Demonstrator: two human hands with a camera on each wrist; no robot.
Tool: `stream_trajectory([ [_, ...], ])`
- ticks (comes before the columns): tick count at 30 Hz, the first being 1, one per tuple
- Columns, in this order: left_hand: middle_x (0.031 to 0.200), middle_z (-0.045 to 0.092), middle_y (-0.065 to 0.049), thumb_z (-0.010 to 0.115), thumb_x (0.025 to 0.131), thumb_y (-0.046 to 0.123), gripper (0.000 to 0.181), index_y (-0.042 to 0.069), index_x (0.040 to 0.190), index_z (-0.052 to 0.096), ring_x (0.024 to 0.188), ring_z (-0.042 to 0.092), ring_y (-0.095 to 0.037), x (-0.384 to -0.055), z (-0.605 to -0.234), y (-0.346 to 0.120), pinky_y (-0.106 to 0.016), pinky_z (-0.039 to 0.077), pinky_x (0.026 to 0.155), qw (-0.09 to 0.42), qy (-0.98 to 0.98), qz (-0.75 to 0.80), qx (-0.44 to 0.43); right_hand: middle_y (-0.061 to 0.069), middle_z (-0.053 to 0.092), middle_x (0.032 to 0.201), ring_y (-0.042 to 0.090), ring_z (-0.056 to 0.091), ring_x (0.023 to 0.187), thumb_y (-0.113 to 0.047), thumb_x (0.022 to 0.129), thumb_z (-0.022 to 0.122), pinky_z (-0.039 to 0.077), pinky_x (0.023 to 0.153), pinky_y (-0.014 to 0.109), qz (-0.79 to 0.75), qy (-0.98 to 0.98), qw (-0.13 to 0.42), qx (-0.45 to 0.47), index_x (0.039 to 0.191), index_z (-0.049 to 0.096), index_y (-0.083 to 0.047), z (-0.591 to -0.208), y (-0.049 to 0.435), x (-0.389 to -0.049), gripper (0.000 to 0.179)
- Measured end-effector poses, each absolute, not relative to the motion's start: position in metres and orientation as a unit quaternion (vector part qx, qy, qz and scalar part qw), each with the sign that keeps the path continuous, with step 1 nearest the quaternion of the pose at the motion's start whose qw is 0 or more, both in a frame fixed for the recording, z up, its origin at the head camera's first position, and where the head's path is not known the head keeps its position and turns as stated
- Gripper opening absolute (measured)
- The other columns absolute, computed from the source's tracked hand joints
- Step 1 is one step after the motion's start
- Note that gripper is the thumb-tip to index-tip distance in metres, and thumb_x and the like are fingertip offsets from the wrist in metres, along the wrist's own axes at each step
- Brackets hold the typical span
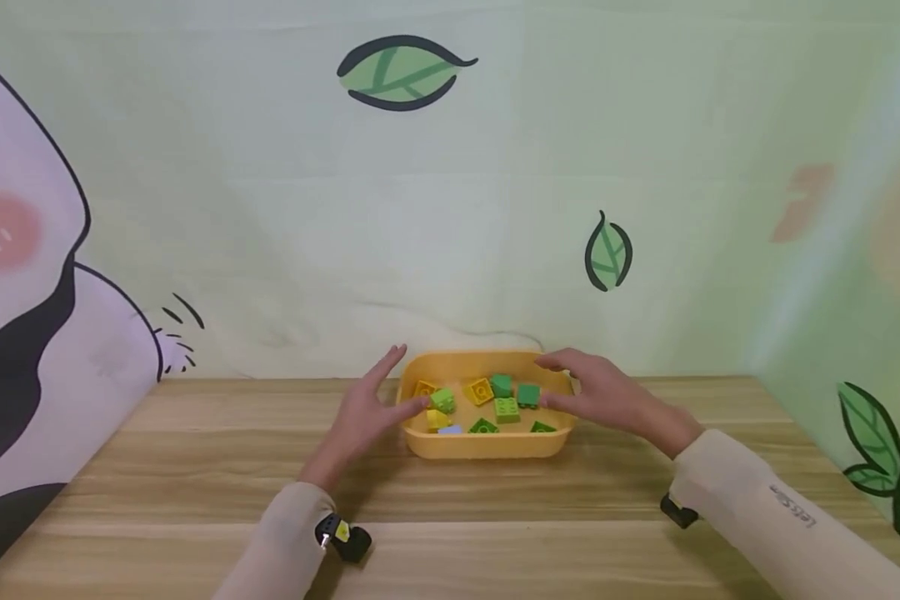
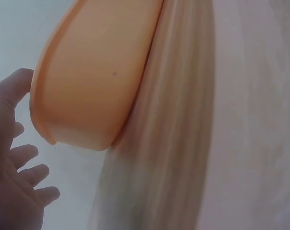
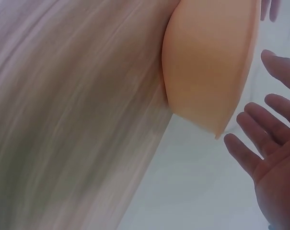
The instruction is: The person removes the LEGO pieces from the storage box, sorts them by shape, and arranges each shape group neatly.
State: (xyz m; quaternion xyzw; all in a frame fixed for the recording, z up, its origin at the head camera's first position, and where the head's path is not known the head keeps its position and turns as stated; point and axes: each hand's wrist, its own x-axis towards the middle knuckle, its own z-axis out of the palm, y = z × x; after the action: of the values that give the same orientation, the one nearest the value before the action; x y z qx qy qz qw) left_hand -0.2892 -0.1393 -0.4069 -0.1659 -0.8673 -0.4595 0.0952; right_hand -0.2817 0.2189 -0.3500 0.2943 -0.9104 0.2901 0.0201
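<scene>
In the head view a yellow-orange plastic basin [image 1: 487,447] stands on the wooden table, with several toy building bricks inside. Among them are a light green brick [image 1: 506,409], a dark green brick [image 1: 528,395], a yellow brick [image 1: 480,392] and a pale blue brick [image 1: 450,430]. My left hand [image 1: 367,408] is at the basin's left end, thumb over the rim and fingers spread. At the right end my right hand [image 1: 600,392] reaches over the rim, its fingers loosely bent. Neither hand holds a brick. In the right wrist view, the fingers [image 3: 262,132] stand apart from the basin wall.
The wooden table [image 1: 217,483] reaches back to a pale green wall cloth [image 1: 450,208] printed with leaves and a panda. Black wrist cameras sit on the left cuff [image 1: 345,537] and the right cuff [image 1: 678,510].
</scene>
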Motion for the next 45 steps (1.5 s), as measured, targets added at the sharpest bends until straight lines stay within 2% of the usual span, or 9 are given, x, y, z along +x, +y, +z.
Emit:
stream_trajectory([
  [9, 0.172, 0.032, -0.008, 0.084, 0.094, 0.028, 0.089, 0.012, 0.166, 0.036, 0.158, 0.026, -0.035, -0.291, -0.413, -0.141, -0.057, 0.024, 0.127, 0.082, -0.86, -0.482, -0.146, 0.022, 0.063, 0.144, 0.041, 0.059, 0.131, -0.025, 0.099, 0.079, 0.049, 0.111, 0.061, 0.292, -0.911, 0.002, 0.29, 0.144, 0.06, 0.003, -0.351, 0.208, -0.284, 0.057],
  [18, 0.171, 0.033, -0.008, 0.082, 0.095, 0.029, 0.086, 0.012, 0.166, 0.037, 0.157, 0.028, -0.034, -0.293, -0.416, -0.138, -0.057, 0.027, 0.126, 0.071, -0.855, -0.494, -0.142, 0.021, 0.066, 0.138, 0.04, 0.062, 0.127, -0.019, 0.096, 0.081, 0.05, 0.108, 0.06, 0.286, -0.906, 0.015, 0.311, 0.14, 0.063, 0.005, -0.357, 0.199, -0.29, 0.053],
  [28, 0.168, 0.038, -0.011, 0.079, 0.096, 0.023, 0.079, 0.006, 0.163, 0.041, 0.156, 0.032, -0.035, -0.294, -0.421, -0.136, -0.056, 0.029, 0.125, 0.082, -0.842, -0.511, -0.152, 0.019, 0.068, 0.137, 0.039, 0.063, 0.125, -0.018, 0.097, 0.079, 0.052, 0.108, 0.058, 0.282, -0.91, -0.011, 0.303, 0.139, 0.063, 0.003, -0.364, 0.185, -0.294, 0.05],
  [36, 0.168, 0.036, -0.015, 0.074, 0.099, 0.017, 0.074, -0.002, 0.161, 0.039, 0.156, 0.031, -0.033, -0.296, -0.427, -0.138, -0.05, 0.027, 0.127, 0.076, -0.818, -0.543, -0.171, 0.016, 0.07, 0.132, 0.036, 0.065, 0.121, -0.015, 0.097, 0.079, 0.054, 0.105, 0.055, 0.274, -0.915, -0.022, 0.295, 0.134, 0.068, 0.002, -0.368, 0.176, -0.3, 0.043],
  [45, 0.167, 0.039, -0.015, 0.072, 0.099, 0.012, 0.07, -0.002, 0.16, 0.042, 0.155, 0.034, -0.033, -0.296, -0.431, -0.138, -0.048, 0.03, 0.126, 0.082, -0.811, -0.554, -0.17, 0.016, 0.071, 0.128, 0.034, 0.067, 0.118, -0.009, 0.096, 0.079, 0.055, 0.104, 0.054, 0.265, -0.919, -0.034, 0.29, 0.129, 0.069, 0.002, -0.372, 0.167, -0.303, 0.036],
])
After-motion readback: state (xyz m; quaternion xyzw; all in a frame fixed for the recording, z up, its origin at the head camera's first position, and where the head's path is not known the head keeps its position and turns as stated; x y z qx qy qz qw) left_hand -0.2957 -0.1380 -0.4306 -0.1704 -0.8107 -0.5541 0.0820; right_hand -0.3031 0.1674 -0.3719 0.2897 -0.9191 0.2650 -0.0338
